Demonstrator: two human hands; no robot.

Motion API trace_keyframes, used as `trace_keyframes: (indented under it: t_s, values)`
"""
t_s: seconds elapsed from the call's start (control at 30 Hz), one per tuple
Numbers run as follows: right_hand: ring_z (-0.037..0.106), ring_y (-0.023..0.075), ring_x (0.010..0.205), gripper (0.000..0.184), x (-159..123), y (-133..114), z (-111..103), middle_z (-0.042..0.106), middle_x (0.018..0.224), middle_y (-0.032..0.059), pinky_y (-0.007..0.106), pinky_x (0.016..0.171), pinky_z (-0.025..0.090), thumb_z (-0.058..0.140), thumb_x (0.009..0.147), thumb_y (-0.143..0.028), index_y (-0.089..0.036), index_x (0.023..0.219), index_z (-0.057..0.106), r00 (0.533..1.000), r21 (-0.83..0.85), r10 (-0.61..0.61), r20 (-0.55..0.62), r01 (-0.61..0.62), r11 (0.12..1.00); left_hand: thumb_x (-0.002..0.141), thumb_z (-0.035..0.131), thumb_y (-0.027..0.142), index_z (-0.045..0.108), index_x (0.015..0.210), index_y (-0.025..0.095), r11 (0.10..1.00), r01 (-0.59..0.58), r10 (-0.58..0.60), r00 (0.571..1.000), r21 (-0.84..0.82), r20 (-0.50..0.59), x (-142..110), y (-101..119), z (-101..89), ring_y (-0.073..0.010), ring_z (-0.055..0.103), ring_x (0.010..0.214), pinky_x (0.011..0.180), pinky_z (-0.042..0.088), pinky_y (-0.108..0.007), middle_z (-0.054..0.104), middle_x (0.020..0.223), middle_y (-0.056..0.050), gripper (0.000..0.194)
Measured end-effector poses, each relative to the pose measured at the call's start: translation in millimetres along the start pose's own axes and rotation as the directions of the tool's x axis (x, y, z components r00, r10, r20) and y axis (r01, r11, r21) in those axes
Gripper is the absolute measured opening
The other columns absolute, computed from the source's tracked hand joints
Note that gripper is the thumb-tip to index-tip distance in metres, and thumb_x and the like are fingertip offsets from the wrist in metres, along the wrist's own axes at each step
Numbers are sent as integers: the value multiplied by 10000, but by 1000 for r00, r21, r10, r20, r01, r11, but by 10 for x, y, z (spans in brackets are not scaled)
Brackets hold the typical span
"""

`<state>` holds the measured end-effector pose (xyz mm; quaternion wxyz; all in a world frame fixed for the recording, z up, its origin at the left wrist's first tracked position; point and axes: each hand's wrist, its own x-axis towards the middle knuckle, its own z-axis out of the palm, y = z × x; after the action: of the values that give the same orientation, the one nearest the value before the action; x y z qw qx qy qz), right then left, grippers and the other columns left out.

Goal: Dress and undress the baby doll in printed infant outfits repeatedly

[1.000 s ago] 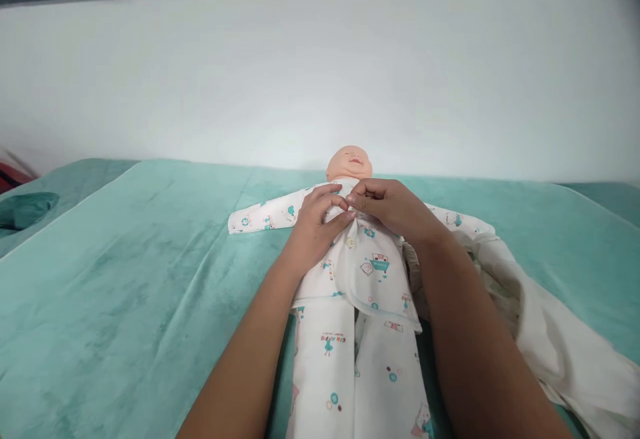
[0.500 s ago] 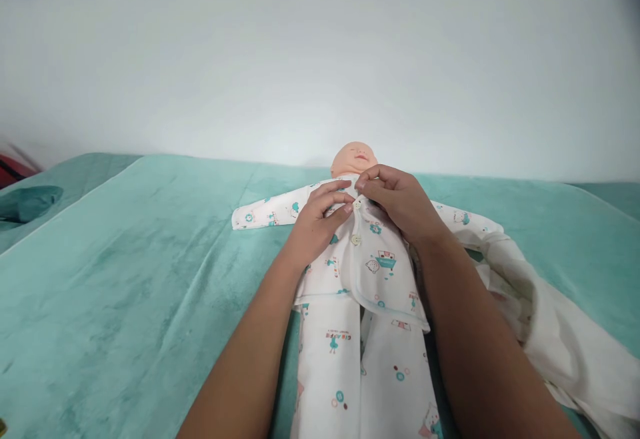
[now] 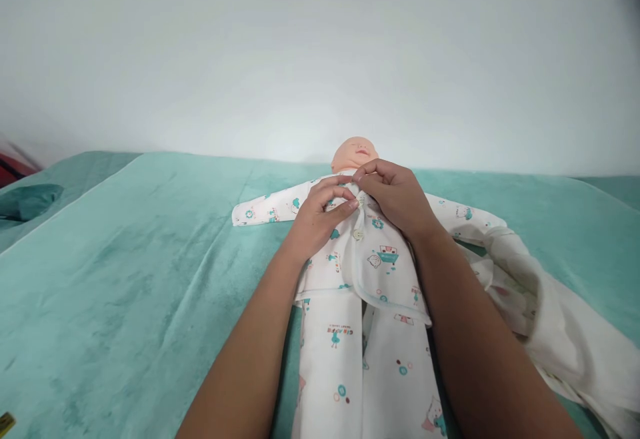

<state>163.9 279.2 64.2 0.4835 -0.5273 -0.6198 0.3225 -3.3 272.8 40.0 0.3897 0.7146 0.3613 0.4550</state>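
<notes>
A baby doll (image 3: 355, 153) lies on its back, dressed in a white printed baby shirt (image 3: 383, 272) and matching trousers (image 3: 333, 365). Both my hands work at the upper front edge of the shirt, just below the doll's chin. My left hand (image 3: 320, 215) pinches the shirt edge between thumb and fingers near a button. Against it, my right hand (image 3: 393, 195) grips the fabric at the collar, its fingertips closed. A pale button (image 3: 357, 234) shows lower on the front. The doll's neck and the upper fastening are partly hidden behind my fingers.
A teal plush cover (image 3: 125, 279) lies under the doll. To the right is a crumpled white cloth (image 3: 565, 319), touching the shirt's sleeve. A white wall (image 3: 300, 59) rises behind. Something red (image 3: 13, 171) sits at the far left edge.
My left thumb and fingers have shifted slightly right and closed on the shirt edge by the button. My right hand stays at the collar. The view has tilted a little.
</notes>
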Motion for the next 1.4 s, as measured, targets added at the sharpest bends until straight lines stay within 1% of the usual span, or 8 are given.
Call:
trace_keyframes:
  t_s: [0.33, 0.5, 0.63, 0.77, 0.87, 1.03, 1.23, 1.4]
  values:
    - [458, 130, 613, 121, -3, 11, 22, 556, 662, -25, 299, 594, 370, 636, 780, -333, -216, 754, 652, 997, 58, -61, -44, 63, 996, 909, 605, 331, 619, 820, 229, 995, -3, 6, 1000, 100, -29, 27, 48, 36, -232, 486, 1299, 1123, 352, -431, 586, 1337, -24, 136]
    - [395, 101, 538, 159, -13, 11, -5, 548, 659, -24, 273, 523, 304, 619, 817, -357, -211, 763, 646, 998, 149, -32, -63, 41, 988, 927, 576, 332, 618, 859, 226, 999, -11, 13, 998, 32, -58, -6, 16, 40, -226, 492, 1314, 1130, 356, -431, 587, 1341, -44, 132]
    - [379, 95, 521, 337, -76, -150, -163, 483, 573, -26, 271, 508, 285, 604, 858, -439, -197, 624, 600, 985, -63, -35, 170, 46, 997, 900, 613, 289, 664, 1035, 271, 999, -18, 20, 997, -31, 70, -91, 54, -86, -226, 398, 1415, 1177, 315, -420, 491, 1471, -34, 145]
    - [507, 128, 557, 230, -211, -378, -367, 583, 634, -8, 271, 506, 360, 645, 841, -436, -224, 758, 677, 848, -245, 136, 512, -8, 970, 832, 698, 284, 695, 1054, 307, 999, 28, -35, 968, 32, 250, -157, 118, -240, -261, 263, 1492, 1219, 249, -473, 374, 1565, 3, 224]
    - [573, 151, 635, 88, -299, -446, -428, 659, 753, 7, 275, 532, 416, 632, 842, -310, -254, 866, 696, 776, -303, 181, 604, 13, 953, 811, 718, 289, 723, 949, 301, 999, 2, -18, 947, 50, 321, -164, 128, -294, -276, 204, 1513, 1228, 233, -501, 347, 1578, 36, 139]
    - [549, 156, 677, 76, -426, -376, -364, 646, 788, 10, 279, 569, 418, 640, 810, -267, -249, 870, 682, 842, -279, 179, 508, -35, 960, 812, 722, 302, 745, 904, 308, 996, -51, 21, 936, 75, 353, -154, 99, -313, -274, 157, 1527, 1236, 218, -513, 353, 1575, 44, 95]
    - [429, 124, 573, 198, -703, -158, -191, 475, 632, -48, 261, 519, 320, 682, 772, -310, -242, 958, 663, 958, -202, 197, 207, -155, 967, 822, 715, 355, 745, 860, 299, 995, -83, 59, 938, 58, 341, -148, 98, -300, -295, 210, 1512, 1213, 254, -557, 405, 1549, 23, 74]
    - [413, 128, 605, 207, -886, -43, -41, 430, 643, -53, 261, 552, 317, 669, 764, -282, -242, 967, 656, 989, -165, 146, -5, -145, 976, 802, 735, 375, 735, 845, 287, 994, -84, 54, 938, 73, 343, -138, 92, -263, -291, 184, 1520, 1231, 206, -537, 399, 1552, 25, 98]
